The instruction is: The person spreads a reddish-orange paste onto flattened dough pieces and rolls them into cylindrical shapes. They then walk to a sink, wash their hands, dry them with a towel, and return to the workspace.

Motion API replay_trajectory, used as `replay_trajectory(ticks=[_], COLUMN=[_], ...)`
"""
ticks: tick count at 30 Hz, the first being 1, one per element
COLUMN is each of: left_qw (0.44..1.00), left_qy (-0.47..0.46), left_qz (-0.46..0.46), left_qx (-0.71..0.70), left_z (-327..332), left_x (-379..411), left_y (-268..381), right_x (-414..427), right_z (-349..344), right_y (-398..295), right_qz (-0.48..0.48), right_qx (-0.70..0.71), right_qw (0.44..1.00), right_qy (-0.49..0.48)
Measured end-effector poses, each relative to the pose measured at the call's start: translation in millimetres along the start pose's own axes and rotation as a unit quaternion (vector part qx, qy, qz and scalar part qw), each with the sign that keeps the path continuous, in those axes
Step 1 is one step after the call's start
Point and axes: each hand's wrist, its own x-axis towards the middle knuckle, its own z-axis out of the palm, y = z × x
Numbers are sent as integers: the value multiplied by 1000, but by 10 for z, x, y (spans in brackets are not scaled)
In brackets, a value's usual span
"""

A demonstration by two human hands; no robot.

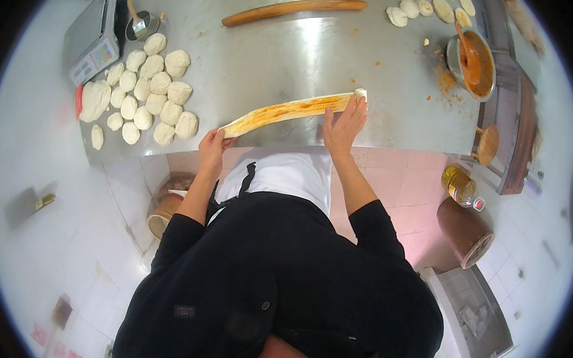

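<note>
A long strip of dough (pixel 289 110) coated with orange paste stretches across the near part of the steel table (pixel 272 63). My left hand (pixel 213 149) pinches its left end at the table's front edge. At the other end, the dough is rolled into a small coil (pixel 360 93). My right hand (pixel 346 126) lies with its fingertips against that coil, fingers slightly spread and palm down. Whether the right fingers grip the dough or only press on it is hard to see.
Several dough balls (pixel 151 89) cover the table's left side, beside a digital scale (pixel 93 41) and a small pot (pixel 149 29) with a brush. A wooden rolling pin (pixel 294 11) lies farther back. At right stands a metal bowl (pixel 488 68) of orange paste; an oil bottle (pixel 459 186) is below.
</note>
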Motion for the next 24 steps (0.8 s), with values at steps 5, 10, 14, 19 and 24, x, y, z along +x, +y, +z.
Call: replay_trajectory(ticks=[5,10,14,19,24], left_qw=[1000,998,996,995,994], left_qy=[-30,-37,-60,-57,-64], left_qz=[0,38,60,72,89], left_qx=[-7,-45,-31,-43,-29], left_z=[20,50,14,-13,-63], left_x=[-76,-187,-310,-385,-328], left_y=[40,183,199,243,184], right_x=[115,-390,-324,-639,-337], right_z=[107,6,166,98,293], right_y=[106,-592,-734,-1275,-1349], right_qz=[59,-86,38,35,237], right_qx=[15,113,161,345,450], right_qw=[998,985,979,921,795], right_qy=[-35,-93,-117,-179,-330])
